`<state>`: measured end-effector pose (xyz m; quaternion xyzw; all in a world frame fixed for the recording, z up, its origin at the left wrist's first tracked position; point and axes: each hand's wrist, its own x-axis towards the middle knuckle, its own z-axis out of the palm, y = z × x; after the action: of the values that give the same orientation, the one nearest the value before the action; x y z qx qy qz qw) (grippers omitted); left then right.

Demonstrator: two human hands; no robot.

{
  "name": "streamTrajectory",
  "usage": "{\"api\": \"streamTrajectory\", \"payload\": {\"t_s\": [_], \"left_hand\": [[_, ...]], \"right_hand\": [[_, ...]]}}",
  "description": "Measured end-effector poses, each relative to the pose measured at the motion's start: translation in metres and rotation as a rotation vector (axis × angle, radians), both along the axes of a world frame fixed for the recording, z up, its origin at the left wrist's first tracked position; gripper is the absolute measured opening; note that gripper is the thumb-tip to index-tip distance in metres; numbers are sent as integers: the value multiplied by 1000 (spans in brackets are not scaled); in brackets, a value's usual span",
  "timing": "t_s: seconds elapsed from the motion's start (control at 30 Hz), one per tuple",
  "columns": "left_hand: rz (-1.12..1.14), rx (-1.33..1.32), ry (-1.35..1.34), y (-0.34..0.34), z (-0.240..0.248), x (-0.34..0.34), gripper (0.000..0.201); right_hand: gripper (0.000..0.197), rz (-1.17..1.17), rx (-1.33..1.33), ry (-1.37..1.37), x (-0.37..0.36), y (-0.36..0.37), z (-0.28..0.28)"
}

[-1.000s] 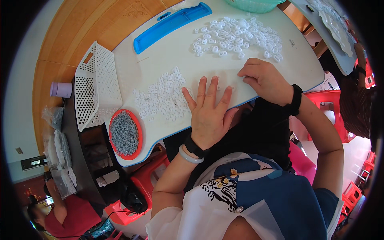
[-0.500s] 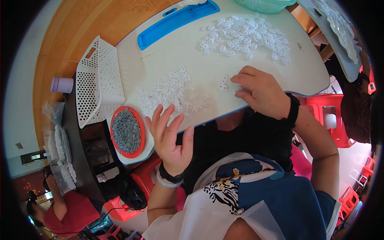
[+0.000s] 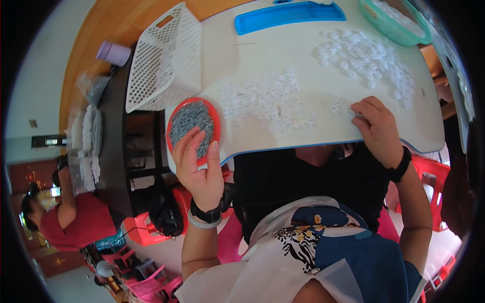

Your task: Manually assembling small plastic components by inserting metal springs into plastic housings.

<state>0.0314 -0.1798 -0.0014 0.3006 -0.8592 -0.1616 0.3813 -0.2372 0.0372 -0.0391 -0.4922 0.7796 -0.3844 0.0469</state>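
Note:
My left hand (image 3: 201, 177) is over the near side of a red dish (image 3: 216, 121), fingers apart, its fingertips at a heap of small grey screw-like pieces (image 3: 191, 118). Whether they touch the pieces is hard to see. On the right, my right hand (image 3: 380, 134) rests low over the white table, thumb and fingers closed around a small white plastic piece (image 3: 352, 112), mostly hidden. Just left of those fingers lie a few loose white pieces (image 3: 337, 106). A spread of small white parts (image 3: 262, 98) covers the table between my hands.
A bigger heap of white two-holed pieces (image 3: 364, 55) lies at the far right, beside a green basket (image 3: 391, 30). A blue tray (image 3: 288, 20) is at the back. Left stands a perforated white basket (image 3: 164, 55), near a lilac cup (image 3: 113, 53). Another person (image 3: 81, 222) is at far left.
The view has swung, so the table appears farther right. My left hand has gone from above the table's near edge to the dish of grey pieces. The right hand stays beside the loose white pieces.

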Motion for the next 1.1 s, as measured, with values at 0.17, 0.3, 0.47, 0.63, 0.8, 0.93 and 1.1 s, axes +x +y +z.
{"api": "streamTrajectory", "payload": {"t_s": [0.17,0.3,0.47,0.63,0.8,0.93,1.1], "left_hand": [[15,125,16,-10,2,21,20],[9,121,-8,-3,-7,20,18],[-71,-12,-102,1,-15,8,20],[5,-36,-95,-13,-19,10,19],[254,110,-121,-43,-18,25,16],[242,-2,-336,-64,-30,37,15],[215,-74,-442,-72,-30,36,8]], "right_hand": [[17,-30,57,-4,0,-9,4],[15,-41,7,-82,1,-13,1],[13,-57,30,-156,-1,-15,4],[12,-85,-3,-121,1,-12,-1],[10,-109,-20,-134,4,-12,-3],[8,-124,-43,-119,6,-12,-4],[8,-126,-99,-97,2,-11,-10]]}}
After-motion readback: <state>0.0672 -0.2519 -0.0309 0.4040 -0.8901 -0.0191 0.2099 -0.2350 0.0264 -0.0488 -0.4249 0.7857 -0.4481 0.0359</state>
